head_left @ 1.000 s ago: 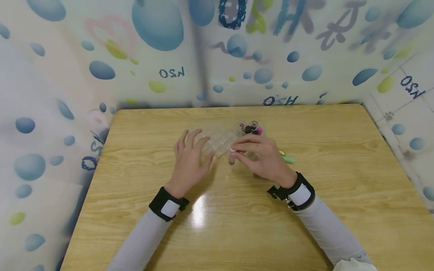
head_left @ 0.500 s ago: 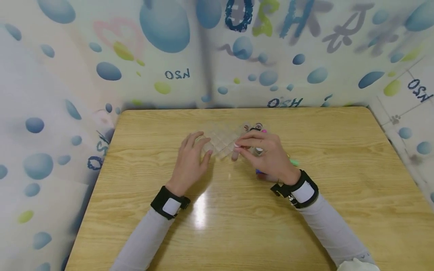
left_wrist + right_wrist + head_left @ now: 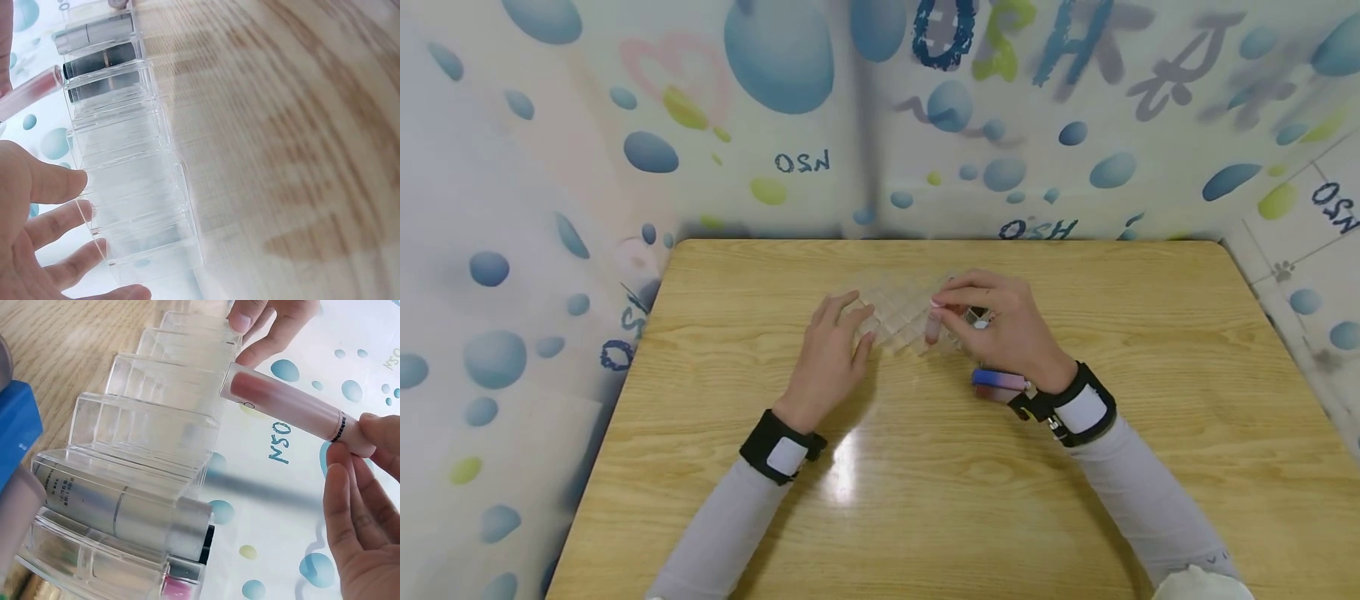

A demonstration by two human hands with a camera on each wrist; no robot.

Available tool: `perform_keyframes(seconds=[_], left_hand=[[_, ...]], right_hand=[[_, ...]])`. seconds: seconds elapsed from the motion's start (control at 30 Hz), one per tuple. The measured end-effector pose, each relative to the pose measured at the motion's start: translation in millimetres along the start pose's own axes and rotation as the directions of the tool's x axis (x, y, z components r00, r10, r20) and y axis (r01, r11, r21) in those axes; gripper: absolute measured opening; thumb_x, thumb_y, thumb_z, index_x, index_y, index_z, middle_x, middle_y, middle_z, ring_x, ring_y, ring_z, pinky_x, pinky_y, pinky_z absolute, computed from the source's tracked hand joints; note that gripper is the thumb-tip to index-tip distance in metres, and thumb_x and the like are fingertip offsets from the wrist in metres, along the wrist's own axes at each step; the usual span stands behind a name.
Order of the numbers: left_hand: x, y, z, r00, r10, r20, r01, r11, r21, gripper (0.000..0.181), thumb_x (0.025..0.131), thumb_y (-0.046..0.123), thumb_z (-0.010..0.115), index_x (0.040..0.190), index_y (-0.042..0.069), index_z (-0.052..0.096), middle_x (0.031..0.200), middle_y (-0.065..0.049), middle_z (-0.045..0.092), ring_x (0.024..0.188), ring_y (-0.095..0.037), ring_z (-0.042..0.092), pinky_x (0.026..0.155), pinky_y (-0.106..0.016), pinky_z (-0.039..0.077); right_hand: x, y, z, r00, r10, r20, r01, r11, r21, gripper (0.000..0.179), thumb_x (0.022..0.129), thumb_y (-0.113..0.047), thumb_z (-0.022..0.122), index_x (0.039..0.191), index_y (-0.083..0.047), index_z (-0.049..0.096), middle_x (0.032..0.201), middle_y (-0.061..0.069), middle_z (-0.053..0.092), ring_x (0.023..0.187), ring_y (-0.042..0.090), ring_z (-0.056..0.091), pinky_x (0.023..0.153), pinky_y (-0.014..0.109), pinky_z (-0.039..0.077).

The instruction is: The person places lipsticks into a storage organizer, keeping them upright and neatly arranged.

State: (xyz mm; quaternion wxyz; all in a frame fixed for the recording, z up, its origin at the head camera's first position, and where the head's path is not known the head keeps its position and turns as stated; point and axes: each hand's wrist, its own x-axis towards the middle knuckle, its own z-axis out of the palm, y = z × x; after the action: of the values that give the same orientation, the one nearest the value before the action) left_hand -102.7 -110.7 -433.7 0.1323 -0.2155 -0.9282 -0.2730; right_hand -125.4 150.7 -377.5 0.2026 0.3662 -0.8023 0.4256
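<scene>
A clear acrylic organizer (image 3: pixel 891 312) with rows of compartments stands toward the back of the table. My right hand (image 3: pixel 1003 325) pinches a lip gloss tube (image 3: pixel 284 403) by its pale pink cap, between thumb and fingers. The tube hangs cap up, its reddish end down, close to the organizer. At the organizer's left end, my left hand (image 3: pixel 827 358) has its fingers spread, and its fingertips (image 3: pixel 75 181) touch or nearly touch the rim. Several compartments hold cosmetics, among them a silver tube (image 3: pixel 119 497) and a dark tube (image 3: pixel 103 62).
A blue and pink tube (image 3: pixel 1000 380) lies on the wooden table (image 3: pixel 895 500) under my right wrist. Something bright pink (image 3: pixel 178 587) sits in a compartment at the organizer's right end. A patterned wall covering (image 3: pixel 775 192) rises behind the table.
My right hand has moved a little away from me with the lip gloss tube. The blue and pink tube has come into sight, while the green one is now hidden. My left hand stays at the organizer.
</scene>
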Motion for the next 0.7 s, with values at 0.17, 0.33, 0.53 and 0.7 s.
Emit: perform_keyframes(seconds=[0.17, 0.33, 0.53, 0.7], left_hand=[[-0.6, -0.2, 0.7, 1.0, -0.001, 0.002, 0.001, 1.0, 0.014, 0.037, 0.102, 0.015, 0.062, 0.134, -0.002, 0.066, 0.146, -0.026, 0.054, 0.142, -0.041, 0.044, 0.123, -0.055, 0.029], [0.1, 1.0, 0.4, 1.0, 0.014, -0.013, -0.014, 1.0, 0.02, 0.036, 0.1, 0.012, 0.065, 0.132, -0.004, 0.067, 0.143, -0.027, 0.055, 0.14, -0.042, 0.046, 0.123, -0.055, 0.028], [1.3, 1.2, -0.8, 0.999, 0.022, -0.027, -0.021, 0.999, 0.039, 0.035, 0.099, 0.011, 0.064, 0.13, -0.004, 0.068, 0.141, -0.027, 0.057, 0.139, -0.042, 0.047, 0.124, -0.054, 0.027], [1.0, -0.4, 0.8, 1.0, 0.023, -0.01, -0.022, 0.998, 0.053, 0.035, 0.1, 0.014, 0.064, 0.13, -0.003, 0.068, 0.141, -0.027, 0.057, 0.14, -0.04, 0.046, 0.124, -0.054, 0.027]], right_hand=[[7.4, -4.4, -1.0, 1.0, 0.001, -0.022, -0.002, 1.0, -0.016, 0.014, 0.083, -0.001, 0.082, 0.096, -0.001, 0.083, 0.096, 0.01, 0.076, 0.077, 0.015, 0.071, 0.065, 0.035, 0.057], [14.3, -1.7, -1.0, 0.999, -0.015, -0.032, 0.013, 0.999, -0.046, 0.014, 0.081, 0.002, 0.082, 0.095, 0.001, 0.082, 0.094, 0.012, 0.075, 0.075, 0.016, 0.07, 0.063, 0.025, 0.052], [21.6, 10.2, 1.5, 0.999, -0.021, -0.036, 0.019, 0.998, -0.052, 0.013, 0.086, -0.006, 0.081, 0.097, -0.001, 0.083, 0.097, 0.011, 0.077, 0.074, 0.017, 0.07, 0.062, 0.033, 0.054], [25.7, 19.8, 3.2, 0.999, -0.019, -0.043, 0.018, 0.999, -0.041, 0.014, 0.087, -0.008, 0.08, 0.098, 0.0, 0.083, 0.097, 0.012, 0.077, 0.072, 0.018, 0.071, 0.061, 0.04, 0.058]])
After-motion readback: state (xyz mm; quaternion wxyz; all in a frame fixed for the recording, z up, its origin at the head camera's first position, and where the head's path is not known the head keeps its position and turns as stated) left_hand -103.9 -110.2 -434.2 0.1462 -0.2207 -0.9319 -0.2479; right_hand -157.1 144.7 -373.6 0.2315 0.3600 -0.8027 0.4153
